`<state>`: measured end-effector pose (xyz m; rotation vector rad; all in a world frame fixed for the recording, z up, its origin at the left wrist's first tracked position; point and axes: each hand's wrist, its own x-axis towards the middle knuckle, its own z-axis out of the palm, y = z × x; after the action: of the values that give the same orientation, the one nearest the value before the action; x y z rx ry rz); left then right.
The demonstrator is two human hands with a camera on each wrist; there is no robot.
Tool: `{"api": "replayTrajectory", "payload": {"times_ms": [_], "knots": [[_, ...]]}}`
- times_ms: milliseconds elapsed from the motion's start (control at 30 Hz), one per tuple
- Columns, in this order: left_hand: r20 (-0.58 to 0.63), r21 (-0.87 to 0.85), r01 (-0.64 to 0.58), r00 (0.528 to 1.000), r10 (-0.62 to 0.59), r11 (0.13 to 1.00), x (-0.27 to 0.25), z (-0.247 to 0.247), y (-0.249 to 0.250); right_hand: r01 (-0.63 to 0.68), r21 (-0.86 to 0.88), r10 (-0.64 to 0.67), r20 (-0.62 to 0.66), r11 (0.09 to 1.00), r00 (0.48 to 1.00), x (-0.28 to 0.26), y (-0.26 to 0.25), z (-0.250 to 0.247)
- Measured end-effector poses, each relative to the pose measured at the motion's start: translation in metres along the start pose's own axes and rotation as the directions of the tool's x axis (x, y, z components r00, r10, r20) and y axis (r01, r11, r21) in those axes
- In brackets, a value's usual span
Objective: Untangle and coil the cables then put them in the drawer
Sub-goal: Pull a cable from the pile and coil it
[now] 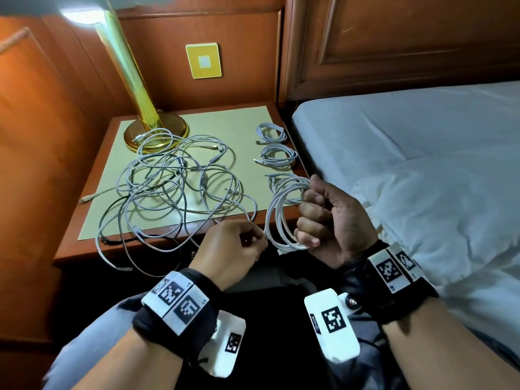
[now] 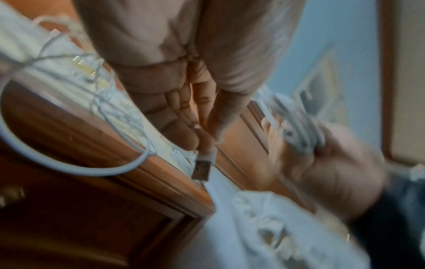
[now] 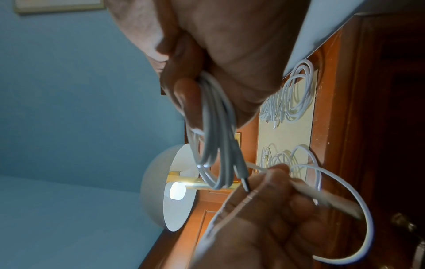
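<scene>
My right hand [image 1: 309, 215] grips a coil of white cable [image 1: 277, 218] upright in its fist, just off the nightstand's front right corner. Beside it my left hand [image 1: 253, 239] pinches that cable's loose end; the left wrist view shows a USB plug [image 2: 202, 167] sticking out below its fingertips [image 2: 216, 131]. In the right wrist view the coil [image 3: 216, 145] hangs from my curled fingers [image 3: 184, 94]. A loose tangle of white and grey cables [image 1: 174, 181] covers the nightstand. Three coiled cables [image 1: 271, 133] lie in a row along its right side. A drawer knob [image 2: 11, 194] shows below.
A brass lamp base [image 1: 156, 130] stands at the back left of the nightstand [image 1: 84, 220], touching the tangle. Some cable loops hang over the front edge. A bed with white sheets [image 1: 422, 164] lies close on the right. Wood panelling with a yellow switch plate [image 1: 203, 61] is behind.
</scene>
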<state>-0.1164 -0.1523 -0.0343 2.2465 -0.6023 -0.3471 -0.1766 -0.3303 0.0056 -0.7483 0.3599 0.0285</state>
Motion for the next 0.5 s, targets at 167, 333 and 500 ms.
{"api": "replayTrajectory", "payload": {"times_ms": [167, 333, 500], "knots": [[0.028, -0.755, 0.17, 0.973, -0.229, 0.633, 0.004, 0.002, 0.009, -0.045, -0.027, 0.046, 0.029, 0.999, 0.999, 0.003, 0.008, 0.0], [0.085, -0.903, 0.181, 0.964, -0.251, 0.391, 0.01, -0.002, 0.006, -0.063, -0.082, 0.066, 0.033, 0.995, 0.997, 0.006, 0.014, 0.001], [0.195, -0.917, 0.249, 0.961, -0.196, 0.31, 0.011, -0.002, 0.004, -0.03, -0.178, 0.035, 0.024, 0.984, 0.999, 0.007, 0.02, 0.005]]}}
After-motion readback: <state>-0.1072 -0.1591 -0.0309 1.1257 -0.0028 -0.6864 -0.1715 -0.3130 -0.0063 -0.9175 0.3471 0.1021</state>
